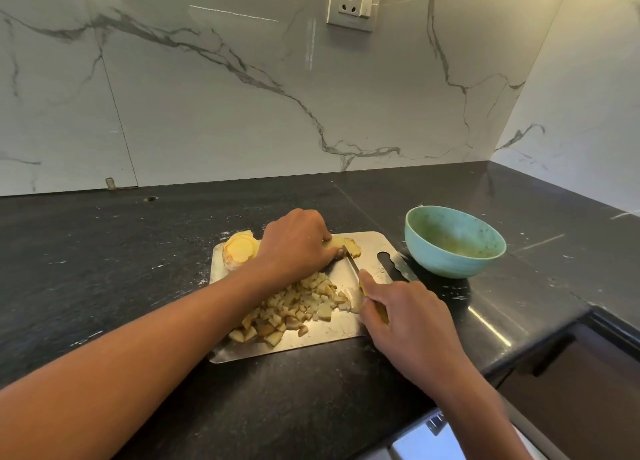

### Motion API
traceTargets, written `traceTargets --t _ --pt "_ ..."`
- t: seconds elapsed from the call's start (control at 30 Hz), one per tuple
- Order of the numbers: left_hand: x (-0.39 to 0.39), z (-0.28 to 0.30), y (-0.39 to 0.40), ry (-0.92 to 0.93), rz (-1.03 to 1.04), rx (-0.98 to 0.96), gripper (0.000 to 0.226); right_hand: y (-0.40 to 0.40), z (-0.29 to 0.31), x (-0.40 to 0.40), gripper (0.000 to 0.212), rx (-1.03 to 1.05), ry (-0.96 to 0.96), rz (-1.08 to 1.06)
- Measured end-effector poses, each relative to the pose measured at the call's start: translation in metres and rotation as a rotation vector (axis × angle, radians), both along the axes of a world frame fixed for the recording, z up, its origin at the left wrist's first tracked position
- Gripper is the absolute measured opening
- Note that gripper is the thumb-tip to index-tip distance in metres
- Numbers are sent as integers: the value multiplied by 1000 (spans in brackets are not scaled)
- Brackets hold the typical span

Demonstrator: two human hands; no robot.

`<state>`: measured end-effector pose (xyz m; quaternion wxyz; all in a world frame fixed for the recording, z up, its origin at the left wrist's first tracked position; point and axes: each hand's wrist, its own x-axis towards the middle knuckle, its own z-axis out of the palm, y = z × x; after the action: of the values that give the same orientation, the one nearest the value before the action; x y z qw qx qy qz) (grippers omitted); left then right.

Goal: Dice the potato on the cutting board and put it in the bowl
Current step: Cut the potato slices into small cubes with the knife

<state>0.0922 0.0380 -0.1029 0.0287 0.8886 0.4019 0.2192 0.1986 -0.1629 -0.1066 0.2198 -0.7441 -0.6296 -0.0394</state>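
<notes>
We're well into the dicing here, by our reckoning past the halfway mark. A big heap of potato cubes (294,307) sits along the near half of the steel cutting board (372,248), too many and too jumbled for us to count. Up at the board's far edge our left hand (298,243) curls its fingers down over a potato slab (346,246), pinning it flat, while our right hand (412,324) wraps round the yellow handle of the knife (353,264), forefinger stretched along the top, blade angled in to touch that slab. At the far-left corner of the board one stack of slices (240,253) waits uncut. So we judge two portions are left to cube: the slab under the blade and that stack. Nothing has gone across yet: the one green bowl (453,241) stands on the black countertop (104,251) just off the board's right edge, showing only a smeared bottom and no cubes. Count it up: one board, one knife, one bowl, one heap, one stack, one slab. On the marble wall behind, a single socket (353,4).
</notes>
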Motion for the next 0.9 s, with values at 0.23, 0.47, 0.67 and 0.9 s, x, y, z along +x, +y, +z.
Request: traceTargets --t 0.23,0.47,0.67,0.9 --pt "-2 6 3 19 -23 -44 52 -7 -7 2 44 105 73 7" --pt "-8 15 13 18 -56 -164 46 14 1 -8 44 180 97 -37" --pt "-8 13 13 5 -39 -158 47 41 5 -11 45 69 8 -45" --pt "-8 11 10 -18 -25 -137 42 41 3 -10 47 11 -39 -50"
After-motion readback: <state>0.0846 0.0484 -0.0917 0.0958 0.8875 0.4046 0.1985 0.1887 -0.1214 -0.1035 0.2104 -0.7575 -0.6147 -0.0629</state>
